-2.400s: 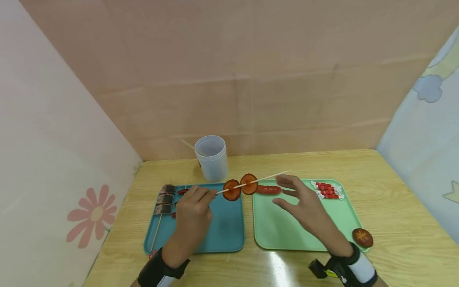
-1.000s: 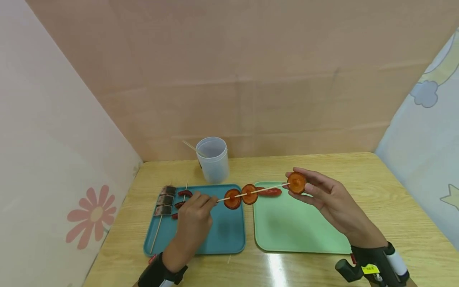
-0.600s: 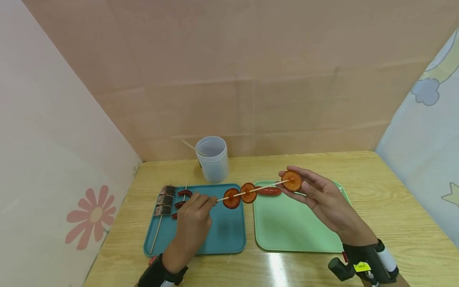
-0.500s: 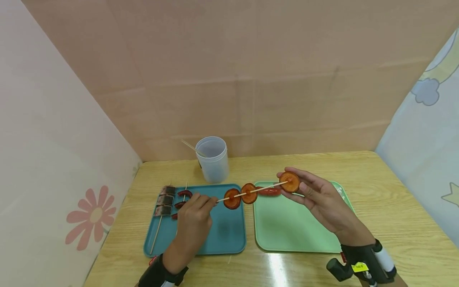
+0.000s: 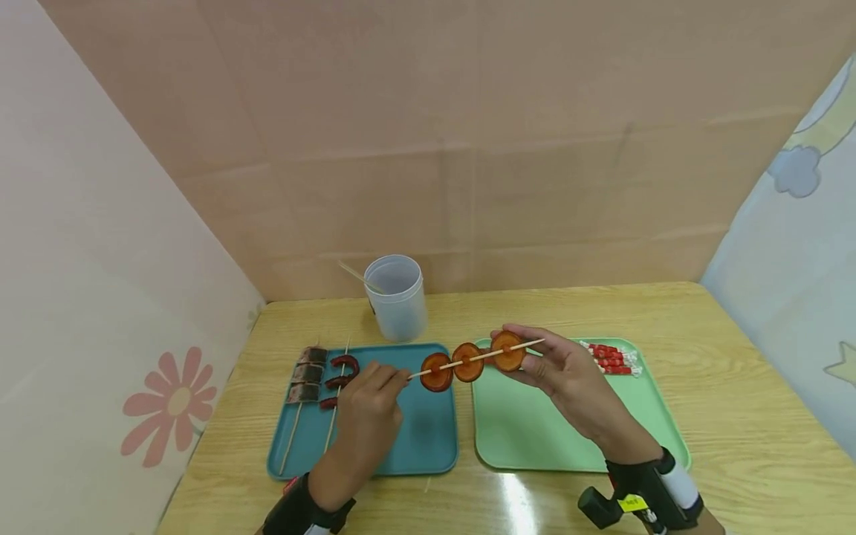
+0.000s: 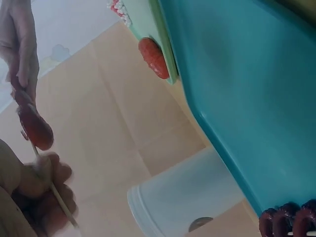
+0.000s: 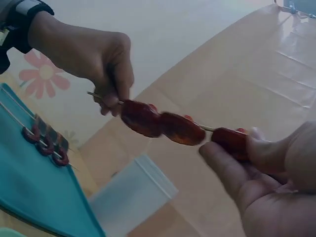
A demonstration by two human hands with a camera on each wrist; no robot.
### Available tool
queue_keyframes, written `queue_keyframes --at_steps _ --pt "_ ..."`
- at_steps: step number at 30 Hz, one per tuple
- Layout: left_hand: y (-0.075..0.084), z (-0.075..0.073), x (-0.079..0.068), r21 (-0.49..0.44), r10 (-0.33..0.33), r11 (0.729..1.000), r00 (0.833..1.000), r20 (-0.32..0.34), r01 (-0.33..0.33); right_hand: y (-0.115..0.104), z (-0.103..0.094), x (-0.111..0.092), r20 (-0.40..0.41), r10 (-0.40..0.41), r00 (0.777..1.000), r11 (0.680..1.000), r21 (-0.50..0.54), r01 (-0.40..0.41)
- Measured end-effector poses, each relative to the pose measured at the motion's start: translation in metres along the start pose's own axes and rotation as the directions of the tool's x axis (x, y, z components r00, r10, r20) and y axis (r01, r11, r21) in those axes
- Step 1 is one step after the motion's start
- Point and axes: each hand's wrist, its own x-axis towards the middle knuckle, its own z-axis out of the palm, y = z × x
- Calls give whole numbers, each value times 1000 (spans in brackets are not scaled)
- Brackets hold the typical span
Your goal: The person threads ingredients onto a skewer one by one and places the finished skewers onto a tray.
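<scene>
My left hand grips a thin bamboo skewer near its lower end, holding it slantwise above the trays. Two brown shiitake mushrooms sit side by side along it, undersides toward the head camera. Farther along, my right hand pinches a third shiitake mushroom between thumb and fingers; the skewer runs through it and its tip sticks out beyond. In the right wrist view a short gap separates this mushroom from the other two. A red sausage lies on the green tray, mostly covered by the right hand in the head view.
The blue tray bears a skewer of dark grey-pink pieces and one of curled dark-red pieces. On the green tray lie red-and-white sticks. Behind stands a translucent cup with skewers.
My right hand has fetched the third shiitake mushroom from the green tray's near right corner, met the skewer tip and pushed the mushroom left onto it. The left hand has barely moved.
</scene>
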Motion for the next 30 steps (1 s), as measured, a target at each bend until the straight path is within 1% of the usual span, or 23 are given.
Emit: queue_keyframes --at_steps 3,5,7,9,10,11,12,13,14,15,16,18,19,20,21,23,24,26,27,28,30 --pt "-1 -3 -5 7 -17 1000 1000 -4 17 6 6 3 -8 24 1000 1000 -3 -24" --pt "0 -6 -8 12 -31 999 999 10 31 10 8 5 -17 37 999 999 -17 -37" --pt "1 -10 -11 35 -45 998 998 34 44 15 7 6 -29 46 999 997 -56 -48" --pt "2 -12 -15 63 -67 996 996 66 63 21 6 8 -48 66 997 988 -139 -72" --pt "2 -14 -17 74 -85 994 992 88 78 26 5 10 -61 81 995 975 -204 -92" --pt "1 -15 -19 85 -105 992 988 114 96 31 4 12 -78 97 992 953 -281 -115" --pt "1 -17 -22 91 -130 989 981 146 118 36 4 13 -104 116 988 916 -373 -147" --pt "-1 -18 -25 97 -158 985 971 179 143 41 5 15 -131 138 982 865 -467 -184" --pt "-2 -19 -29 103 -190 980 957 217 172 47 6 16 -154 154 976 798 -563 -215" --pt "-4 -21 -32 108 -229 972 940 255 208 54 9 19 -171 163 972 715 -659 -236" --pt "-6 -22 -36 121 -271 962 918 288 245 60 12 21 -179 169 969 626 -740 -246" --pt "-11 -24 -44 152 -355 935 869 346 322 72 22 27 -170 166 971 467 -854 -229" --pt "-13 -25 -47 176 -394 919 844 364 353 78 27 31 -149 153 977 404 -893 -200" --pt "-15 -26 -51 197 -429 903 820 379 381 83 32 35 -132 141 981 361 -916 -175" --pt "-18 -26 -54 217 -460 888 797 391 406 87 37 39 -115 134 984 328 -932 -154" --pt "-21 -27 -61 246 -508 861 756 413 445 94 46 46 -98 129 987 296 -946 -132" --pt "-22 -28 -64 256 -529 848 734 426 463 97 49 50 -97 128 987 290 -948 -131" --pt "-24 -28 -71 275 -562 827 691 454 491 104 54 55 -115 141 983 295 -943 -153" --pt "-25 -28 -74 280 -576 816 670 468 505 107 55 57 -120 142 983 287 -945 -157" --pt "-25 -27 -77 285 -589 805 648 483 520 110 56 59 -123 134 983 284 -946 -157" --pt "-25 -27 -81 289 -603 792 612 512 538 116 58 62 -126 108 986 274 -950 -151"
